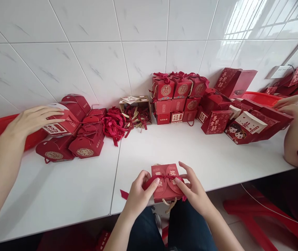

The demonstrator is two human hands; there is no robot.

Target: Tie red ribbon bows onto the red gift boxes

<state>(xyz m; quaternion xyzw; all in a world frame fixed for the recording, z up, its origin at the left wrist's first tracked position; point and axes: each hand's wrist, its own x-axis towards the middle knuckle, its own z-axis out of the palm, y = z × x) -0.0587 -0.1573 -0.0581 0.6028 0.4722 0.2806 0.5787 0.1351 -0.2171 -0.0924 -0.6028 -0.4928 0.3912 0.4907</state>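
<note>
Head view: at six o'clock, by the near edge of the table, a box is seen with a ribbon run across its top. The ribbon is pinched by the left hand at nine o'clock on the box and by the right hand at three. Stacked boxes are seen at twelve, a ribbon pile at eleven.

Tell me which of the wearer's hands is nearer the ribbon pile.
Left. The left hand is in front of the ribbon pile, to its right; the right hand is even farther right.
</note>
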